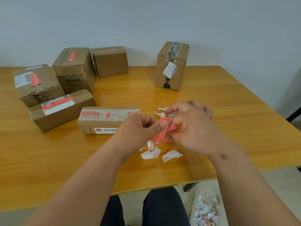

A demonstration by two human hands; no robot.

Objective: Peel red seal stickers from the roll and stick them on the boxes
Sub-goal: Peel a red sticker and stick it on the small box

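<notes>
My left hand (138, 128) pinches the top end of a red seal sticker (160, 133) between thumb and fingers. My right hand (190, 126) grips the sticker roll (175, 128), mostly hidden inside its fingers. The sticker hangs partly peeled between both hands, above the wooden table (228, 111). A flat cardboard box (104, 119) with red printed tape lies just left of my hands. Three boxes at the left each carry a red sticker: one (36, 84), one (75, 69) and a long one (61, 108).
A plain small box (110, 61) stands at the back, and a tall box (171, 66) with a white tag stands at the back right. White backing scraps (151, 154) lie on the table under my hands. A bag of scraps (206, 207) sits on the floor.
</notes>
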